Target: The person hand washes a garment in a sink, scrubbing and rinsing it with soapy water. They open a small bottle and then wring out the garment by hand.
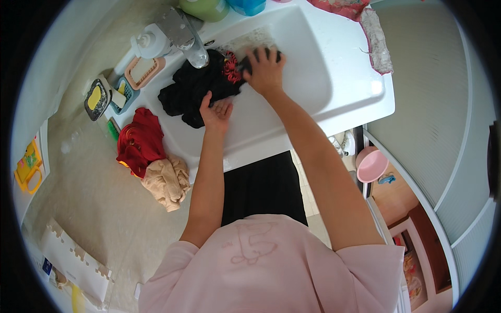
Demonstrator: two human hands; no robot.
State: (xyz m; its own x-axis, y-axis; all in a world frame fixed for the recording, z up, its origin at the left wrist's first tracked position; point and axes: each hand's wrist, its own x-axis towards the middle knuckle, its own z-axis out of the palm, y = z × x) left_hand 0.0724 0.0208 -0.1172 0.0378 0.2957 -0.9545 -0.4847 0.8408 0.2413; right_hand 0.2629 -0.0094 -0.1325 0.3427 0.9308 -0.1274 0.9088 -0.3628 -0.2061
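A wet black garment (pixel 195 86) with a red patterned patch (pixel 231 67) lies bunched in a white sink basin (pixel 313 74). My right hand (pixel 266 72) grips a dark bunched part of it beside the patch, its fingers spread over the top. At the near edge of the cloth my left hand (pixel 217 114) rests with the palm turned up and the fingers partly curled; no cloth shows in the palm. Sudsy water (pixel 254 39) is at the far side of the basin. Over the garment reaches a chrome faucet (pixel 195 53).
Red cloth (pixel 141 141) and beige cloth (pixel 167 182) hang over the sink's left rim. Along that side are a green brush (pixel 113 129), soap dishes (pixel 144 74) and a white pump bottle (pixel 150 43). Bottles (pixel 205 8) stand behind. A pink basin (pixel 372 164) is at the lower right.
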